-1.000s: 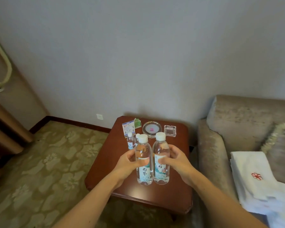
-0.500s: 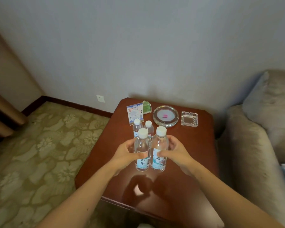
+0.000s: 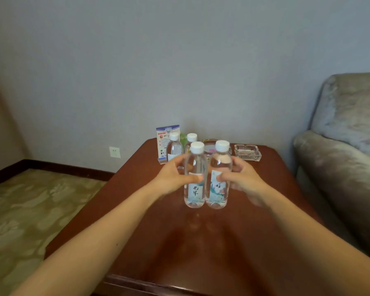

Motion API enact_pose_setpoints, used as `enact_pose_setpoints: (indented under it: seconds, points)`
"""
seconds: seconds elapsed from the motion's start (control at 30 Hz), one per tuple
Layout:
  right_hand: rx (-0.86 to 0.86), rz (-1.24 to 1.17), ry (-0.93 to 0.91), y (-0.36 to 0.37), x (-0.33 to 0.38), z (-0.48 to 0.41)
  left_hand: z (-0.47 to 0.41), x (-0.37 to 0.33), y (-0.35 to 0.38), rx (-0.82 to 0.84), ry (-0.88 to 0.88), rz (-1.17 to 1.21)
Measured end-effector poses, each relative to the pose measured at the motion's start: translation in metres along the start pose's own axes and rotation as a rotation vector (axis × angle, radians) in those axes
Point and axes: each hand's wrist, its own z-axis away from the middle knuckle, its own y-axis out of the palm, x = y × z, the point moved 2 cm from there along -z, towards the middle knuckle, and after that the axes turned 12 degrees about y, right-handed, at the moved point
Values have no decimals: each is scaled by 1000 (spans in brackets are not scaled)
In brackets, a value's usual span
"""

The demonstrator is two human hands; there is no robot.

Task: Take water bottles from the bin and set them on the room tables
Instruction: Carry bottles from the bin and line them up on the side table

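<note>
Here, two bottles (image 3: 195,159) stood upright, side by side, on the table (image 3: 201,242); left hand (image 3: 173,178) and right hand (image 3: 241,180) each gripped one, fingers curled round it. Placing seemed nearly done; the next move called for gentle release, sparing the rear bottles (image 3: 175,146).

wooden table (image 3: 254,210) with water bottles (image 3: 175,149), sign card (image 3: 163,133), glass ashtray (image 3: 247,152)

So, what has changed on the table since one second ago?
The left hand and right hand carried the left bottle and right bottle away from the person, toward the back bottles, and down close to the table; contact is unclear. Both hands keep gripping. Back bottles, card and ashtray stayed put.
</note>
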Motion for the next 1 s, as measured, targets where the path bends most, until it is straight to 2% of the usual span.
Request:
enact_pose_setpoints:
  seconds: [0.27, 0.6, 1.0]
  points:
    - [-72, -86, -54, -43, 6, -1, -41, -31, 24, 108, 158, -67]
    - [-168, -139, -58, -76, -6, -43, -92, -46, 56, 96, 193, -455]
    - [-166, -129, 27, -72, -25, -96, -110, 5, 79, -27, 106, -370]
